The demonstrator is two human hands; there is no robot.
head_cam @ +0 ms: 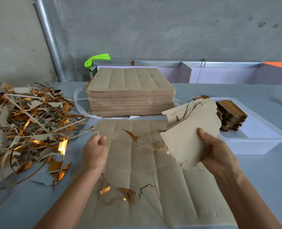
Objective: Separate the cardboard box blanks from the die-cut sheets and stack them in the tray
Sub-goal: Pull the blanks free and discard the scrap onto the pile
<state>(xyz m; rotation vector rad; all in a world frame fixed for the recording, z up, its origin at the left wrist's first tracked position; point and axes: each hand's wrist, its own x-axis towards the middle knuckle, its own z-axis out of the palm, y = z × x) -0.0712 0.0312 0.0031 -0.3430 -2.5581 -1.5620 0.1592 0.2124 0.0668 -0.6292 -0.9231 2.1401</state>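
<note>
Head view: your right hand (218, 152) grips a fanned bundle of separated blanks (193, 136), thumb on top and fingers curled under, held above the table just left of the tray (252, 141). Your left hand (95, 149) is closed in a pinch on a thin strip of waste at the upper left edge of the die-cut sheets (137, 162) lying flat in front of you. Progress, judged: early to mid. One stack of finished blanks (231, 116), gold side up, sits at the tray's far left; the bundle in hand is not yet added. A tall stack of unprocessed sheets (130, 96) remains at the back, so most of the work is left. The front sheets appear to hold un-popped blanks, w/ gold scrap bits lying on them. Scrap pile (26, 126) covers the table's left side, near your left arm; it could snag the next sheet. Behind: metal frame w/ partitions, green item (97, 59), grey wall.
</note>
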